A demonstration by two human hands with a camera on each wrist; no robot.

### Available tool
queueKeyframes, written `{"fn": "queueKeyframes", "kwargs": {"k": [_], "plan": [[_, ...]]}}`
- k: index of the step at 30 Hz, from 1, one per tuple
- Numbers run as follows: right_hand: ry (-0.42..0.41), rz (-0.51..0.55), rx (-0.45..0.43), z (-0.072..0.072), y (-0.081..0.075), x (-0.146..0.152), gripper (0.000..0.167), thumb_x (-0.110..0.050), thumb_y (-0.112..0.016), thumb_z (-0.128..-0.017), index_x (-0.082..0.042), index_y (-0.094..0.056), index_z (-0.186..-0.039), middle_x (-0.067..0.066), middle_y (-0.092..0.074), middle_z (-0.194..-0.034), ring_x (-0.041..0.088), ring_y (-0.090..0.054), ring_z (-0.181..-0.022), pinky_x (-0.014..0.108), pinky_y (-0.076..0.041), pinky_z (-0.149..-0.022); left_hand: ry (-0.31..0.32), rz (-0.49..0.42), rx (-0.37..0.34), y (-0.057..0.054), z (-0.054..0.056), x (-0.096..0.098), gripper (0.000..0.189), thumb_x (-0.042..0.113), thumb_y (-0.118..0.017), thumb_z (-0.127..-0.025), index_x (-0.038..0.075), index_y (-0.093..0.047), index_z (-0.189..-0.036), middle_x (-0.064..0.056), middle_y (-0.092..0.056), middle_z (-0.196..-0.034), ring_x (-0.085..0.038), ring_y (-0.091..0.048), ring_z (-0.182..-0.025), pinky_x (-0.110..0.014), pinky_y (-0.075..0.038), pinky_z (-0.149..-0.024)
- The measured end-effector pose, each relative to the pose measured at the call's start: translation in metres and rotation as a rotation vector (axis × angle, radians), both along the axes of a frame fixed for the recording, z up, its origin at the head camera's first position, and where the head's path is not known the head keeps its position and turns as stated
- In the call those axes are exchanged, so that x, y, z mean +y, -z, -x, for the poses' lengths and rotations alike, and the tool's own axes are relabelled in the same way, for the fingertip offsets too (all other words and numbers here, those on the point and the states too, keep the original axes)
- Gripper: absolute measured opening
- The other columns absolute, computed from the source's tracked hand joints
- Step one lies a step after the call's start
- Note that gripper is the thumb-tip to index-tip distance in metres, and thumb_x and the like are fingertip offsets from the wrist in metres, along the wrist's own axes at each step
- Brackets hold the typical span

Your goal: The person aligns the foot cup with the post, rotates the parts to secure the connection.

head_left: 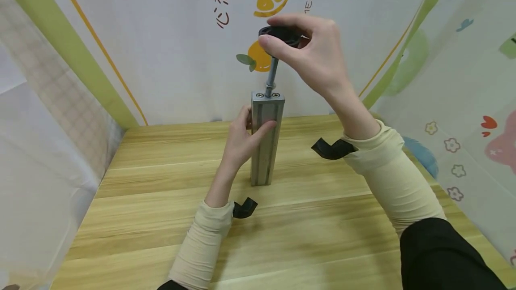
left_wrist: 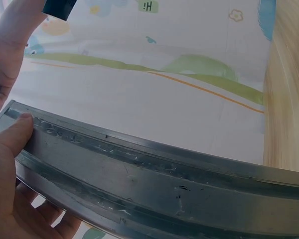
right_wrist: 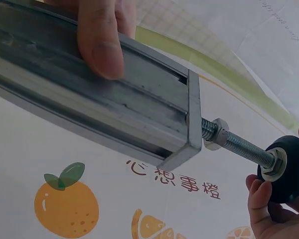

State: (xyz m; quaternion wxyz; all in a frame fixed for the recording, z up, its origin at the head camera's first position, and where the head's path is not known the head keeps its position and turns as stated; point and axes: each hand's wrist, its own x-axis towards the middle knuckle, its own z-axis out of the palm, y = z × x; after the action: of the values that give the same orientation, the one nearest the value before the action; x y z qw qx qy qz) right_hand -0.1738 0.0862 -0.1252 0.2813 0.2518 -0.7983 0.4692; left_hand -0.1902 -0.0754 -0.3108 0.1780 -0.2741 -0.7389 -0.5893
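Note:
An aluminium profile (head_left: 263, 160) stands upright on the table, its long grooves facing me. My left hand (head_left: 241, 141) grips its upper half from the left, thumb across the front face. A metal end plate (head_left: 268, 97) with two screws caps the top. From this plate rises a threaded rod (right_wrist: 244, 148), leaning slightly right in the head view, with a hex nut (right_wrist: 218, 133) on it close to the plate. At the rod's far end is a round black levelling foot (head_left: 284, 35). My right hand (head_left: 320, 53) holds the foot's rim between thumb and fingers.
The wood-grain table (head_left: 161, 218) ends at a white printed curtain (head_left: 173, 57) behind the profile. More curtain (head_left: 455, 97) hangs along the right side. Black straps (head_left: 333, 149) stick out from the cuffs of both sleeves.

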Motion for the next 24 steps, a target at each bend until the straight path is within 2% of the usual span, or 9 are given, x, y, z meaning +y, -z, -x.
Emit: {"fn": "queueKeyframes", "kwargs": {"k": [6, 12, 18, 21, 24], "plan": [[-0.004, -0.030, -0.019, 0.0023, 0.0013, -0.0030, 0.037, -0.029, -0.081, -0.085, -0.016, -0.078, -0.120, 0.004, -0.077, -0.108, 0.011, -0.067, -0.085, 0.021, -0.052, -0.074, 0.001, -0.004, -0.008, 0.0004, -0.0005, 0.0006, 0.041, 0.019, -0.076, -0.093, 0.005, -0.057, -0.127, -0.014, -0.075, -0.108, -0.020, -0.068, -0.092, -0.031, -0.052, -0.082], [-0.044, -0.014, -0.032, 0.0042, 0.0041, -0.0023, 0.038, -0.026, -0.080, -0.087, -0.016, -0.076, -0.123, 0.004, -0.077, -0.113, 0.011, -0.067, -0.090, 0.021, -0.053, -0.077, -0.003, 0.001, -0.009, 0.0000, -0.0001, 0.0009, 0.041, 0.019, -0.076, -0.093, 0.006, -0.057, -0.127, -0.013, -0.074, -0.106, -0.019, -0.067, -0.091, -0.031, -0.052, -0.081], [-0.100, -0.046, -0.034, 0.0034, 0.0068, 0.0034, 0.040, -0.025, -0.068, -0.094, -0.016, -0.071, -0.133, 0.005, -0.072, -0.127, 0.010, -0.063, -0.106, 0.022, -0.051, -0.082, -0.011, 0.007, -0.008, -0.0009, -0.0006, 0.0010, 0.043, 0.020, -0.076, -0.093, 0.006, -0.057, -0.129, -0.014, -0.075, -0.106, -0.021, -0.067, -0.091, -0.032, -0.053, -0.081], [-0.109, -0.067, -0.040, 0.0022, 0.0081, 0.0055, 0.044, -0.029, -0.063, -0.095, -0.017, -0.068, -0.137, 0.005, -0.070, -0.129, 0.010, -0.061, -0.109, 0.023, -0.050, -0.083, -0.013, 0.008, -0.012, -0.0015, -0.0009, 0.0010, 0.044, 0.020, -0.076, -0.093, 0.006, -0.057, -0.129, -0.014, -0.075, -0.107, -0.022, -0.068, -0.091, -0.033, -0.053, -0.082], [-0.103, -0.072, -0.055, 0.0013, 0.0085, 0.0054, 0.046, -0.031, -0.062, -0.095, -0.018, -0.067, -0.139, 0.004, -0.070, -0.129, 0.010, -0.060, -0.109, 0.024, -0.050, -0.085, -0.018, 0.004, -0.017, -0.0016, -0.0013, 0.0010, 0.044, 0.020, -0.076, -0.092, 0.006, -0.057, -0.130, -0.014, -0.075, -0.107, -0.022, -0.068, -0.092, -0.032, -0.053, -0.082]]}}
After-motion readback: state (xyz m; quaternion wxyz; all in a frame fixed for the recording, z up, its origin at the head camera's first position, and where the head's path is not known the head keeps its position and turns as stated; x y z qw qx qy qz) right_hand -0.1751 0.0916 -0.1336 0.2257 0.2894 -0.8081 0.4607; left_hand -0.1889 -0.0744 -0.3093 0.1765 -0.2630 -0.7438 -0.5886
